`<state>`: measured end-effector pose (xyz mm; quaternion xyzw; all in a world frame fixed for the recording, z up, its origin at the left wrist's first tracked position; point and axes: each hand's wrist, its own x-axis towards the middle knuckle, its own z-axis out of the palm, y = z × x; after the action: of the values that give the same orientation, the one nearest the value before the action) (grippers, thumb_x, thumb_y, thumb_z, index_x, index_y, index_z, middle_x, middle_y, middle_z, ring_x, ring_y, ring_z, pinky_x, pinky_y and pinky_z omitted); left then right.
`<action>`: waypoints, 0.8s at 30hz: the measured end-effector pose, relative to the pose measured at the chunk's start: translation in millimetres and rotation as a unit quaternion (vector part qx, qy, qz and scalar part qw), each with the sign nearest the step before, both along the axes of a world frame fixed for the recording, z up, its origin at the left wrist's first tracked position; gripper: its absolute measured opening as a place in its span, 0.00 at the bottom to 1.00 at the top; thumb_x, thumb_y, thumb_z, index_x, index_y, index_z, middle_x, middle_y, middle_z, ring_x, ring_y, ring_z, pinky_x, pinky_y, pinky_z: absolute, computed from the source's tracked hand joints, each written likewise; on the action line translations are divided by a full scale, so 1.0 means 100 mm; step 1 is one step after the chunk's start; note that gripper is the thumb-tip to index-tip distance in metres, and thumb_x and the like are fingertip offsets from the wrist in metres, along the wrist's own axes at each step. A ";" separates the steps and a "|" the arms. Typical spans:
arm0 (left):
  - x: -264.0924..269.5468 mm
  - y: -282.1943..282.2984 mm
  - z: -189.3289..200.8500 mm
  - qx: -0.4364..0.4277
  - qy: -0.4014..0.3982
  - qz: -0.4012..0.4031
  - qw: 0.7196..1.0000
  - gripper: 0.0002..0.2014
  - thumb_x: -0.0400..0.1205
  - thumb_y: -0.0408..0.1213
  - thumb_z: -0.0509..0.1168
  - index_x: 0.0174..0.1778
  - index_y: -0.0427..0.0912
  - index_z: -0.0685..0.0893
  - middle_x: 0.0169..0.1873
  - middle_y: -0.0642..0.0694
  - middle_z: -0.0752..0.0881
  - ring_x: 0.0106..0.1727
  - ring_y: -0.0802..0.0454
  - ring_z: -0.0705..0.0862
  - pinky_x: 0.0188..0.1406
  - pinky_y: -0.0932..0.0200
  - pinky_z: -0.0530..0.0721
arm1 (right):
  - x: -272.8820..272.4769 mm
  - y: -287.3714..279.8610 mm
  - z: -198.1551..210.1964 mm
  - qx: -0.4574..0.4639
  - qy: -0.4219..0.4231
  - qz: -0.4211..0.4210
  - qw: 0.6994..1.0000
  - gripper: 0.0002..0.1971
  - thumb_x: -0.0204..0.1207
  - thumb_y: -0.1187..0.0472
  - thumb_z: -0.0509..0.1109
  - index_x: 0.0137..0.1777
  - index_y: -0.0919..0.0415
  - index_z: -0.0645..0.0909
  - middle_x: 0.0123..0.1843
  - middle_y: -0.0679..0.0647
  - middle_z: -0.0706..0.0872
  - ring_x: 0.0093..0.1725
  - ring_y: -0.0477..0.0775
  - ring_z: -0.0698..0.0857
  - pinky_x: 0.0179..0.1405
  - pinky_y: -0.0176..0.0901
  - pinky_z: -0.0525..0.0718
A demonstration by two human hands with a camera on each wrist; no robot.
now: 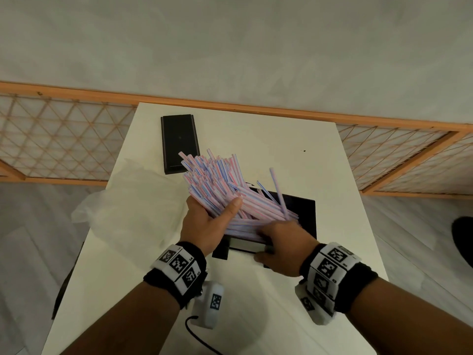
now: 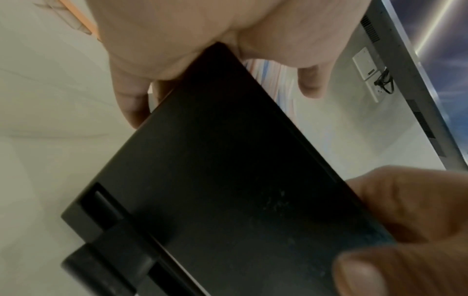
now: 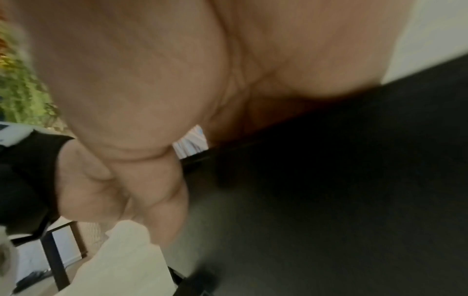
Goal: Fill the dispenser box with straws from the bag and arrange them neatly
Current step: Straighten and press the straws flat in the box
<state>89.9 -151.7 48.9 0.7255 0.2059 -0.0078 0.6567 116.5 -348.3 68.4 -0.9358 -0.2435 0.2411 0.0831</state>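
Head view shows the left hand gripping a fanned straw bundle angled into the dispenser box, right hand pressing the lower ends; splayed straws may spill onto the table.

It looks like a staged indoor room rather than a lived-in home. A small white table stands on pale wood-look flooring, fenced by a low lattice panel with an orange wooden frame. The left wrist view shows wall sockets beside what may be a large screen.
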 end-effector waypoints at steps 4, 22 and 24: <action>0.01 -0.01 0.02 0.001 0.012 -0.001 1.000 0.48 0.61 0.73 0.77 0.73 0.60 0.65 0.69 0.59 0.80 0.68 0.57 0.81 0.69 0.58 0.76 | 0.06 0.11 -0.02 -0.024 0.047 0.002 0.999 0.18 0.68 0.41 0.73 0.50 0.53 0.81 0.46 0.50 0.87 0.49 0.56 0.85 0.50 0.47 0.85; -0.07 -0.02 0.13 -0.009 0.090 0.033 0.995 0.36 0.72 0.60 0.76 0.66 0.42 0.69 0.54 0.56 0.84 0.52 0.62 0.83 0.44 0.66 0.80 | 0.09 0.30 -0.08 -0.069 0.118 -0.036 0.990 0.18 0.66 0.38 0.74 0.49 0.47 0.77 0.42 0.46 0.84 0.41 0.52 0.84 0.42 0.42 0.84; -0.06 -0.03 0.11 -0.008 0.083 0.040 0.996 0.37 0.71 0.61 0.77 0.67 0.43 0.69 0.57 0.56 0.84 0.55 0.58 0.84 0.52 0.59 0.81 | 0.11 0.29 -0.07 -0.065 0.117 -0.037 0.990 0.20 0.66 0.38 0.75 0.51 0.48 0.78 0.43 0.45 0.87 0.43 0.52 0.86 0.46 0.45 0.87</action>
<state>84.1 -154.3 60.2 0.7080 0.2889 -0.0432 0.6430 127.2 -319.7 61.0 -0.9130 -0.1808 0.3608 0.0589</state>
